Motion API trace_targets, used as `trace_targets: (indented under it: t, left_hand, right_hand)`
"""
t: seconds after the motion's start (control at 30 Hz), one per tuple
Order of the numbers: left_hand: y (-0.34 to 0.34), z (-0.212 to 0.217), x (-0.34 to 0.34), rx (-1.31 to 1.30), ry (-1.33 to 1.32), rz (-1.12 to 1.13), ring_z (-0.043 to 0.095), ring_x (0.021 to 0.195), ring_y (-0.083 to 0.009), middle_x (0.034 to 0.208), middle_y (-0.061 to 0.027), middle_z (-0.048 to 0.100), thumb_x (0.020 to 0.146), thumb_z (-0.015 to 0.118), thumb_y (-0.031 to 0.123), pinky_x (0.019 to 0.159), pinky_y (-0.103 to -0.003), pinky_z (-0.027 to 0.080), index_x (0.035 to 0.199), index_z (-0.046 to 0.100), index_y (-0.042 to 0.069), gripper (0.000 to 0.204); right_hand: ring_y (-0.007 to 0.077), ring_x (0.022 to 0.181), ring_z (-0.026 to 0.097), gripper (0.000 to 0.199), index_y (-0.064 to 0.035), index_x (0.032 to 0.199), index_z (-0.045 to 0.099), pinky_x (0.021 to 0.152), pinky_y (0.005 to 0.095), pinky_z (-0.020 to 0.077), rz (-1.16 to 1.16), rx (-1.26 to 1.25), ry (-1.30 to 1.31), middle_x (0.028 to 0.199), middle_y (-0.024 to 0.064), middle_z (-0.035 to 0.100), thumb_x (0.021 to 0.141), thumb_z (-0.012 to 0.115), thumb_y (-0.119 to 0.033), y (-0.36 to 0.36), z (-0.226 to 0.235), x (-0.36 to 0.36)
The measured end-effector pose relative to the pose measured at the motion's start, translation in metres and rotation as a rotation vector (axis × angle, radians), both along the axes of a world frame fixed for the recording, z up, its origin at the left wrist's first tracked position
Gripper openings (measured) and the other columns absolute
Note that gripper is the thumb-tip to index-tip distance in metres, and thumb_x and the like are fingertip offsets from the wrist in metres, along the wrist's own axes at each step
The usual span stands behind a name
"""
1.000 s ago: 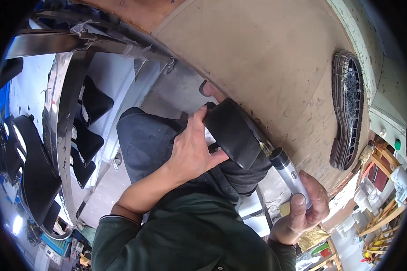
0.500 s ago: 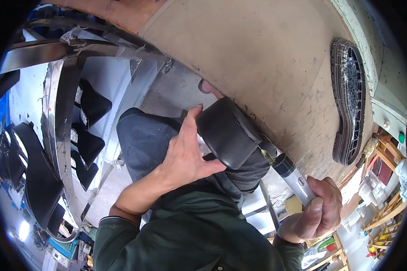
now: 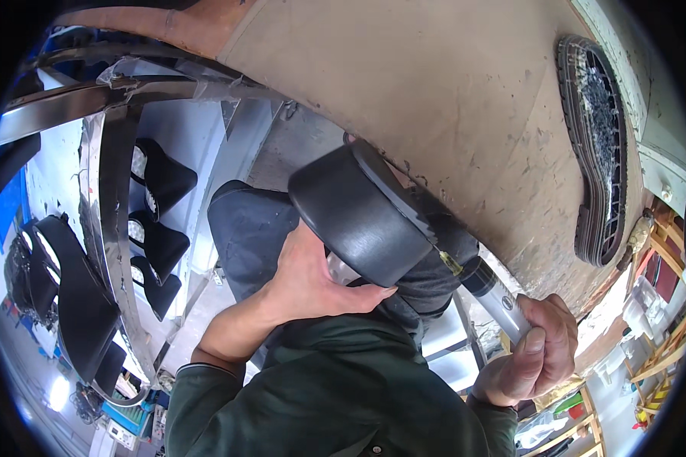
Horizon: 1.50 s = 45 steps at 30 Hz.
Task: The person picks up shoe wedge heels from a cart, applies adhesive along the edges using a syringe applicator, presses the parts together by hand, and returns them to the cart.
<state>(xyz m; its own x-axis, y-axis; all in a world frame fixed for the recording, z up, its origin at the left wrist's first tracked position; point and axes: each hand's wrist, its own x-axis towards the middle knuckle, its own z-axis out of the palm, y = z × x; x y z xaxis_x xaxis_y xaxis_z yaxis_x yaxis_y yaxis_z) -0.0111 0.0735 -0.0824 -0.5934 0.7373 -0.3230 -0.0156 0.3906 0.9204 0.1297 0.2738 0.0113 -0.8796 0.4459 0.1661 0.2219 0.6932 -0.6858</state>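
My left hand (image 3: 312, 274) grips a smooth black shoe (image 3: 351, 217) above my lap, its thumb along the near edge and its other fingers mostly hidden behind. The thin sole edge of the shoe is turned to the upper right, toward the bench. In my right hand (image 3: 537, 354) is a brush (image 3: 504, 308) with a silver handle, a black collar and a yellowish, glue-stained tip. That tip is at the right end of the sole edge and appears to touch it.
A tan workbench (image 3: 404, 76) with a scuffed edge fills the upper right. On it lies a loose dark shoe sole (image 3: 596, 152). At left, a metal rack (image 3: 114, 198) carries several black shoes (image 3: 164, 179). Wooden frames (image 3: 667, 350) stand at lower right.
The shoe has turned and moved slightly left, nearer to view, showing more of its sole edge. My right hand and the brush have stayed almost in place, the tip still at the sole edge.
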Motion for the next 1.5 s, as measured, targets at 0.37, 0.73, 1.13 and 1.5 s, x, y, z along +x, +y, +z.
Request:
trace_targets:
  t: [0.37,0.73,1.13,1.5]
  left_hand:
    - [-0.008,0.013,0.005,0.146,-0.398,0.151,0.052,0.104,-0.0177,0.112,-0.0085,0.053,0.056,0.084,0.017,0.091,-0.032,0.04,0.122,0.042,-0.002,0.081]
    - [-0.004,0.028,0.008,0.334,-0.711,0.279,0.053,0.104,-0.0169,0.114,-0.0088,0.053,0.063,0.08,0.012,0.09,-0.031,0.042,0.125,0.04,-0.002,0.076]
    - [-0.007,0.034,0.017,0.383,-0.858,0.449,0.053,0.109,-0.0233,0.119,-0.0115,0.051,0.063,0.079,0.016,0.094,-0.036,0.043,0.132,0.034,0.0,0.083]
    - [-0.011,0.041,0.022,0.473,-0.952,0.579,0.06,0.1,-0.0269,0.113,-0.0158,0.058,0.063,0.074,0.021,0.089,-0.036,0.048,0.124,0.045,-0.004,0.072]
  right_hand:
    - [0.0137,0.037,0.038,0.029,0.0089,0.089,0.063,0.044,0.0307,0.0277,0.052,-0.06,0.124,0.058,0.0106,0.058,0.079,0.052,-0.016,-0.001,-0.016,0.021]
    - [0.0122,0.036,0.037,0.028,0.0088,0.088,0.063,0.044,0.0299,0.0261,0.027,-0.117,0.128,0.06,0.0122,0.061,0.077,0.053,-0.015,-0.008,-0.017,0.038]
    - [0.0121,0.036,0.041,0.029,0.0081,0.09,0.063,0.043,0.0287,0.0271,0.035,-0.16,0.1,0.055,0.0088,0.058,0.078,0.053,-0.016,-0.009,-0.016,0.065]
    - [0.0121,0.035,0.041,0.027,0.0089,0.091,0.061,0.042,0.0278,0.029,0.068,-0.212,0.166,0.05,0.0052,0.053,0.079,0.052,-0.013,-0.013,-0.016,0.083]
